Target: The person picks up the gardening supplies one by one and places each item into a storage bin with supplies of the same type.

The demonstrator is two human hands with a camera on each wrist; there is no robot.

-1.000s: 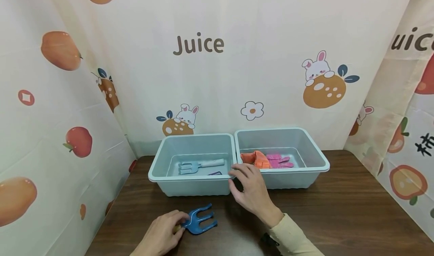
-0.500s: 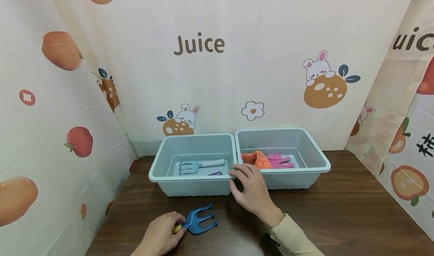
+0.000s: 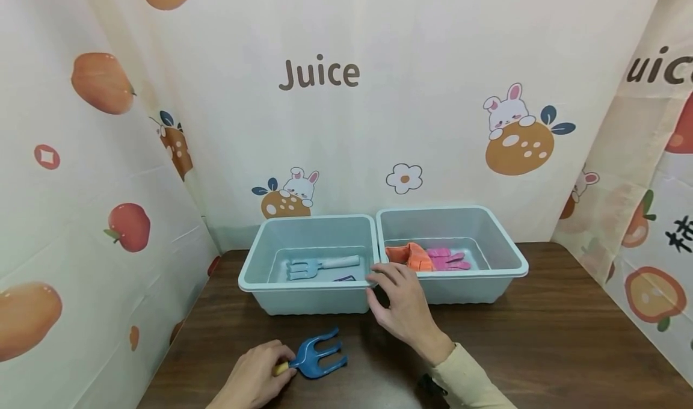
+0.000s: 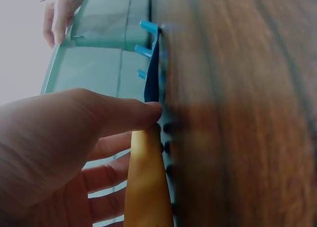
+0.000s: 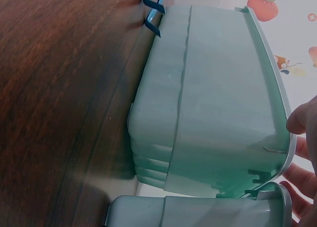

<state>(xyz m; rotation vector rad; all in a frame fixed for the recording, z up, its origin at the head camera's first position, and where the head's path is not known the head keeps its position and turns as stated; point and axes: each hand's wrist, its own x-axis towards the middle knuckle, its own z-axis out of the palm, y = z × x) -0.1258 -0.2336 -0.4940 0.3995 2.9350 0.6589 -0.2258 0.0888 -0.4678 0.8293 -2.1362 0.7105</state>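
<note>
My left hand (image 3: 254,370) pinches the yellow handle (image 4: 146,182) of a blue three-tined garden hand fork (image 3: 313,358), thumb along its top near the neck. The fork's tines point right, close over the table in front of the left bin. My right hand (image 3: 403,304) holds the front right corner rim of the pale green left plastic bin (image 3: 311,304), thumb at the outside and fingertips over the edge. Inside that bin lie a light blue hand fork (image 3: 305,268) and a purple-edged thing (image 3: 344,278), partly hidden by the front wall.
A matching right bin (image 3: 471,289) stands beside the left one, their rims close together. In it are a folded orange cloth-like item (image 3: 417,257) and a pink glove (image 3: 449,260). A printed curtain (image 3: 346,138) hangs behind the brown wooden table (image 3: 541,349).
My left fingers have shifted slightly back along the fork, so more of the yellow handle shows, and the fork sits a touch lower in view. The right hand stays at the rim.
</note>
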